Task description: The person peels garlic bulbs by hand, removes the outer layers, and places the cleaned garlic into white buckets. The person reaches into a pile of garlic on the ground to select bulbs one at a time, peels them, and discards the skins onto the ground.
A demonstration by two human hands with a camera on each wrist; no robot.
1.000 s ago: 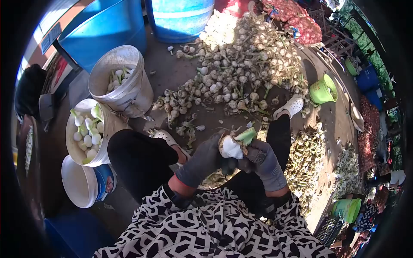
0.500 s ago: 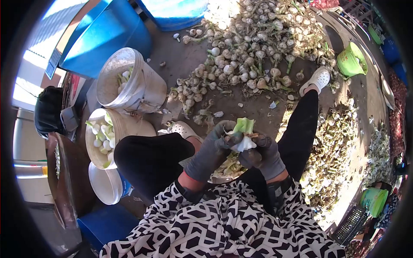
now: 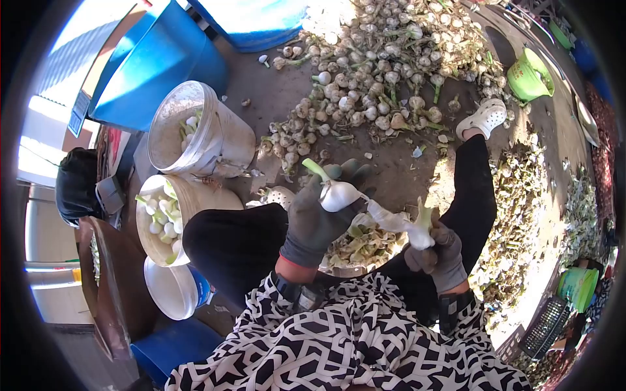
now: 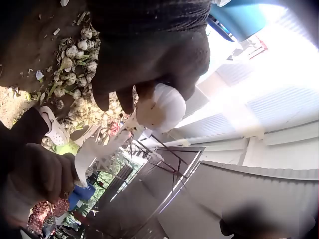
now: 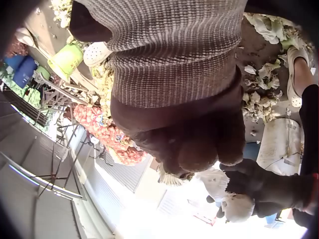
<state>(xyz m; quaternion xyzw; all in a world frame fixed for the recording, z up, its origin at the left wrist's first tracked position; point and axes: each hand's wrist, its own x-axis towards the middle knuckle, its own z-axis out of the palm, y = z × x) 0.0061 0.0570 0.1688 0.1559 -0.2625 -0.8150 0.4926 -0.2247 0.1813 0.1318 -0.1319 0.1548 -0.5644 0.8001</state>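
Observation:
My gloved left hand (image 3: 316, 218) holds a smooth white garlic bulb (image 3: 338, 195) with a short green stem pointing up and away. In the left wrist view the bulb (image 4: 167, 109) sits against the fingers, its skin bright white. To the right and nearer my body, the gloved right hand (image 3: 445, 253) pinches a pale peeled garlic skin (image 3: 420, 233) with a greenish tip. A thin papery strip stretches from this skin to the bulb. The right wrist view shows the curled right fingers (image 5: 199, 157) beside the skin, with the left hand (image 5: 259, 184) just beyond.
Unpeeled garlic (image 3: 385, 78) lies heaped on the ground ahead. Left of my knee stand a bucket with peeled bulbs (image 3: 189, 221), a larger dirty white bucket (image 3: 228, 140) and a small white bucket (image 3: 163, 287). Peelings (image 3: 512, 221) cover the ground at right, near a green bucket (image 3: 525, 81).
The hands, together around the garlic before, have moved apart. The right hand has drawn a length of skin away to the right, baring the white bulb in the left hand. The head view has shifted.

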